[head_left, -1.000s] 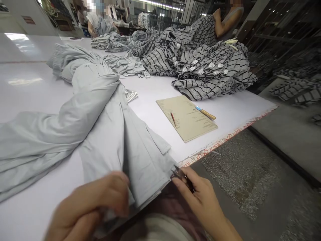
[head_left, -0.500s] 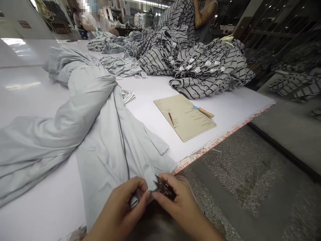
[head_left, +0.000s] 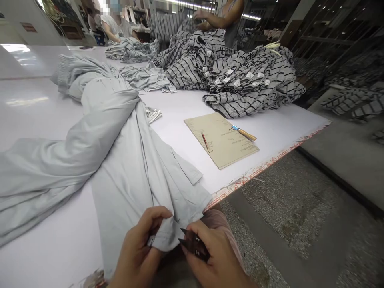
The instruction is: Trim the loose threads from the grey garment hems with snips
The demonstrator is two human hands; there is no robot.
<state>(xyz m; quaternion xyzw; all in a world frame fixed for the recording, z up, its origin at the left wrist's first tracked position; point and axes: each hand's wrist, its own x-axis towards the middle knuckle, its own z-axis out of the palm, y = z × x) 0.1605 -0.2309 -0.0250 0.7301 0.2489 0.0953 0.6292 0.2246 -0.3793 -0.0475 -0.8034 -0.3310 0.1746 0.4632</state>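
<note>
A pale grey garment (head_left: 129,172) is draped over the table, and its hem hangs off the near edge. My left hand (head_left: 141,240) is closed on that hem, the cloth pinched between thumb and fingers. Dark thread snips (head_left: 195,244) sit in my right hand (head_left: 213,248), fingers wrapped round them. Their two pointed blades are apart and face left, close beside the hem in my left hand. Part of the hem is hidden behind the left fingers.
A beige paper pad (head_left: 222,152) on the white table (head_left: 168,108) bears a red pencil (head_left: 205,142) and a wooden-handled tool (head_left: 244,133). Striped garments (head_left: 246,80) are heaped behind. Two people (head_left: 115,24) stand across the table. The table's edge (head_left: 255,176) slants along the right.
The left hand has shifted slightly left and down, turning the hem so more of it shows. The right hand has moved down with the snips. A person behind has lowered striped cloth.
</note>
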